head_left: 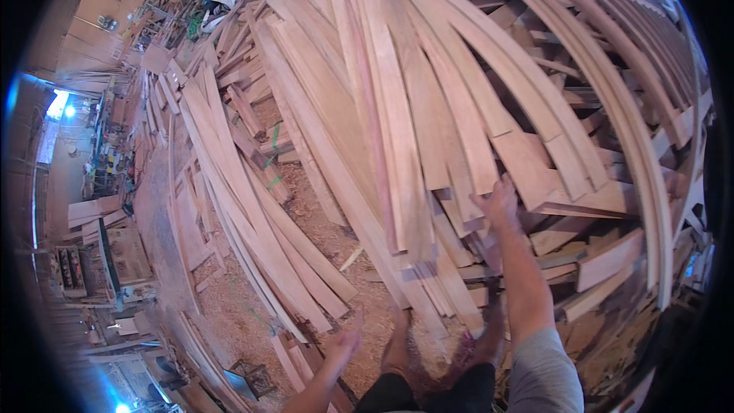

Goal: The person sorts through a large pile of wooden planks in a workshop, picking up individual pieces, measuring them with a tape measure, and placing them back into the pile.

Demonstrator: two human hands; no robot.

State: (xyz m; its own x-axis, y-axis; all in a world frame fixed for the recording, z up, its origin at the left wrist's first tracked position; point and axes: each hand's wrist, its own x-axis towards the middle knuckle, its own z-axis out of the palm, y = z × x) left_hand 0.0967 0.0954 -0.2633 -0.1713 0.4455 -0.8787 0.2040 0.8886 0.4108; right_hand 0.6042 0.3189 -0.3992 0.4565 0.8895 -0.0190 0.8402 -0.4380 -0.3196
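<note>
My right hand (500,203) reaches forward, its fingers and thumb around the near end of a long pale wooden plank (475,154) on the big pile. The underside of that grip is hidden. My left hand (345,346) hangs low, slightly blurred and holding nothing, its fingers loosely apart. It is nearest to the ends of a smaller stack of planks (264,248) on the left. Other long planks (386,107) fan out ahead of me, overlapping, with their near ends close to my legs.
Wood shavings (229,291) cover the floor between the stacks. On the right, curved boards (619,115) and short offcuts (612,260) lie crossed in a heap. A cluttered bench with machinery (126,260) stands along the left. Green strapping (274,153) lies among the wood.
</note>
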